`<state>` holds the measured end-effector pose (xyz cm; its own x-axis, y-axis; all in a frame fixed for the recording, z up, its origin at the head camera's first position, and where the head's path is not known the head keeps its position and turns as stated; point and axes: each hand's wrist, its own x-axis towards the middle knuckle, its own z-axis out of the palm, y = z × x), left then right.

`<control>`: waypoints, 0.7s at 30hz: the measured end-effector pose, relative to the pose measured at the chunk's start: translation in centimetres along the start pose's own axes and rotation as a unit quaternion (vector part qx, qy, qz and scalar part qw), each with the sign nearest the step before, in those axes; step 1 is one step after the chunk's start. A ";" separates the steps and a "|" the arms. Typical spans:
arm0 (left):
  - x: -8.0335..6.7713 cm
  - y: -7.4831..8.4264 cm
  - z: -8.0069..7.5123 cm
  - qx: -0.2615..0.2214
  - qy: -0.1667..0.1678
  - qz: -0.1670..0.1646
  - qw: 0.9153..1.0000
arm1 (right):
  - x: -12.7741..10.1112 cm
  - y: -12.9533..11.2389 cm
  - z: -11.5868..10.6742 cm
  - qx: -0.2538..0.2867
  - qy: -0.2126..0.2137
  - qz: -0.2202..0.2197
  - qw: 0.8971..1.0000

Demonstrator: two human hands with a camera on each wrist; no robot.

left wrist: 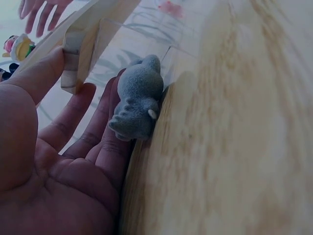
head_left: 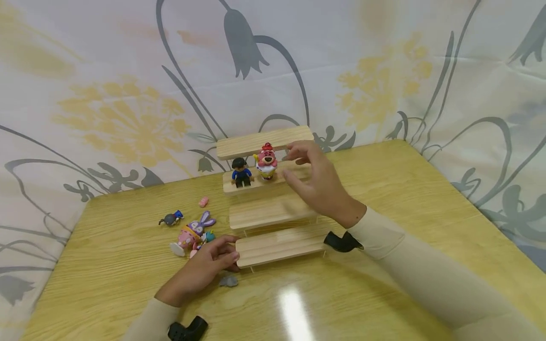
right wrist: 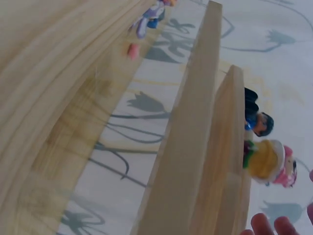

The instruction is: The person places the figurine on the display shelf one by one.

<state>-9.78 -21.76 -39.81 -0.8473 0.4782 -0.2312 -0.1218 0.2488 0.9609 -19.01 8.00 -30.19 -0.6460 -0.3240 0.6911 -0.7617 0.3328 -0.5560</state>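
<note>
- My right hand [head_left: 317, 182] hovers with fingers loosely spread and empty, just beside the pink bear [head_left: 266, 161] standing on the second-highest shelf [head_left: 294, 174] of the wooden stand.
- A blue-suited figure [head_left: 241, 173] stands next to the bear; I judge two toys placed.
- My left hand [head_left: 204, 270] rests open against the lowest shelf [head_left: 279, 246], nearest the grey toy [left wrist: 138, 100].
- The rabbit [head_left: 193, 233] and other small toys lie on the table [head_left: 405, 189], unplaced.

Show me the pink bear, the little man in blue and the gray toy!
pink bear [head_left: 266, 162]: head view, its belly.
little man in blue [head_left: 241, 174]: head view, his chest.
gray toy [left wrist: 138, 98]: left wrist view, its back.
</note>
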 end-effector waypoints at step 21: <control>0.0 0.2 -0.2 0.000 -0.010 -0.002 1.000 | -5.5 4.0 -5.2 -0.006 0.055 0.077 0.995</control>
<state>-9.86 -21.87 -39.62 -0.8367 0.4929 -0.2387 -0.1254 0.2518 0.9596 -18.28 15.76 -33.82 -0.7458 -0.1694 0.6443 -0.6523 0.3817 -0.6548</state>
